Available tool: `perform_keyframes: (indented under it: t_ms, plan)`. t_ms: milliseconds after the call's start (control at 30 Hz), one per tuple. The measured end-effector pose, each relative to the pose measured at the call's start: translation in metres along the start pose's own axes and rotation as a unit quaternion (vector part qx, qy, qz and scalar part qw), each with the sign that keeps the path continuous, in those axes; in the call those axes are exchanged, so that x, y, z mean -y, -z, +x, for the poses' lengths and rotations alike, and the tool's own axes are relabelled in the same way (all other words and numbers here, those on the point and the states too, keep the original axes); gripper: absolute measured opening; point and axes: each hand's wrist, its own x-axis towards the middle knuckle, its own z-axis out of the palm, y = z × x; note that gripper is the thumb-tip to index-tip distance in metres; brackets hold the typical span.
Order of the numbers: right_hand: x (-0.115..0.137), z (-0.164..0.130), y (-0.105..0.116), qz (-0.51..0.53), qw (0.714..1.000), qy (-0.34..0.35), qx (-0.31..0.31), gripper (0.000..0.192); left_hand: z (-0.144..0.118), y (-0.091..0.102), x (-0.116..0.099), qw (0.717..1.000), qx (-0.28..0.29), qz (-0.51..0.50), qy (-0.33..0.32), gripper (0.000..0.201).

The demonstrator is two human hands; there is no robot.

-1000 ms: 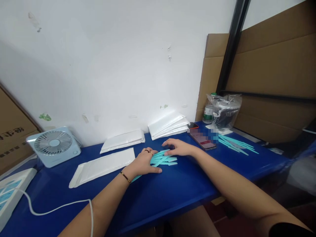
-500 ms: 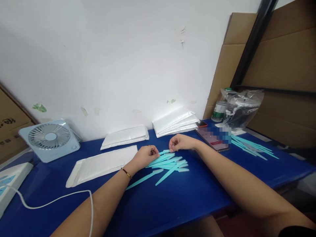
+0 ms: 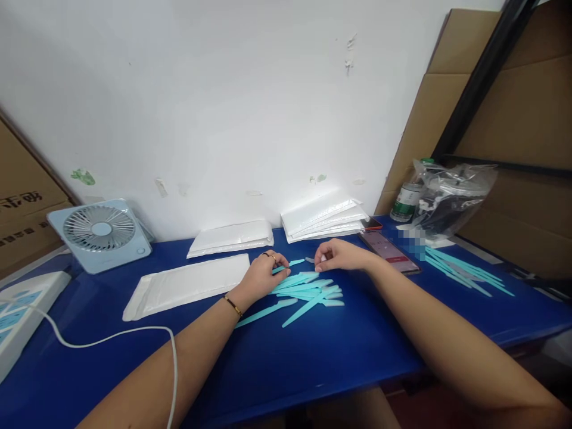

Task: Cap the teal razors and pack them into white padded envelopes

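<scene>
My left hand [image 3: 267,271] is closed in a pinch on a turquoise eyebrow razor [image 3: 295,263], whose end points right from the fingertips. My right hand [image 3: 337,256], also pinched, faces it across a small gap. At its fingertips sits a small greyish, see-through piece [image 3: 310,260] that looks like a blade cap; the fingers partly hide it. Just below both hands lies a loose pile of turquoise eyebrow razors [image 3: 308,292] with pale, see-through ends. One razor [image 3: 268,311] lies apart at the pile's left, partly behind my left wrist.
White padded envelopes [image 3: 187,285] lie left of the pile, with a stack [image 3: 322,217] by the wall. A phone [image 3: 391,253] and more razors [image 3: 469,271] lie right. A fan [image 3: 100,232], power strip [image 3: 27,310], cable [image 3: 111,341], bottle [image 3: 406,202] and plastic bag [image 3: 451,202] stand around.
The fingertips have drawn apart: a gap now shows between the razor in my left hand and the small see-through piece at my right fingers. The view has shifted slightly.
</scene>
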Motion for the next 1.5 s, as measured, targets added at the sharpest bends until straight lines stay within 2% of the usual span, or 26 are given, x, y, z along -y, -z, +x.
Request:
perform_keyframes:
  t_ms: [100, 200, 367, 533, 667, 767, 867, 1000, 1100, 1167, 1367, 1500]
  plan:
    - [0.008, 0.001, -0.008, -0.039, 0.999, 0.007, 0.032, 0.038, -0.001, 0.0, -0.001, 1.0, 0.016, 0.013, -0.016, 0.026]
    - [0.009, 0.002, -0.011, -0.018, 0.999, 0.004, 0.043, 0.035, 0.0, -0.001, 0.0, 0.999, 0.029, 0.017, -0.003, 0.027]
    - [0.001, -0.002, 0.0, 0.014, 0.999, -0.01, 0.033, 0.035, 0.001, -0.001, 0.001, 0.998, 0.055, 0.008, 0.024, 0.026]
    - [0.0, -0.006, 0.01, 0.054, 0.998, -0.024, 0.003, 0.036, 0.002, 0.004, -0.007, 1.0, -0.003, 0.026, -0.001, 0.038]
    - [-0.001, -0.004, 0.008, 0.068, 0.998, -0.01, -0.009, 0.036, 0.004, 0.007, -0.009, 0.997, 0.013, 0.066, -0.026, 0.034]
    - [-0.01, -0.002, 0.011, 0.038, 0.999, -0.03, -0.015, 0.035, 0.005, 0.008, -0.002, 0.994, 0.01, 0.107, 0.006, 0.03]
    - [-0.015, -0.001, 0.014, -0.012, 0.998, -0.047, -0.049, 0.035, 0.005, 0.008, 0.006, 0.993, 0.0, 0.11, 0.039, 0.025]
    - [0.0, 0.001, -0.002, -0.066, 0.993, -0.008, -0.099, 0.032, 0.002, 0.006, 0.008, 0.995, 0.004, 0.096, 0.018, 0.025]
    - [0.014, 0.004, -0.02, -0.089, 0.992, 0.035, -0.081, 0.026, 0.001, 0.004, 0.007, 0.995, 0.015, 0.094, -0.014, 0.02]
    - [0.018, 0.005, -0.027, -0.104, 0.992, 0.04, -0.068, 0.023, 0.0, 0.003, 0.006, 0.996, 0.021, 0.085, -0.024, 0.018]
    - [0.014, 0.003, -0.024, -0.121, 0.991, 0.043, -0.046, 0.018, -0.002, 0.004, -0.002, 0.995, 0.023, 0.085, -0.038, 0.023]
    - [0.016, 0.002, -0.022, -0.115, 0.991, 0.048, -0.051, 0.016, -0.002, 0.004, -0.008, 0.992, 0.027, 0.119, -0.034, 0.019]
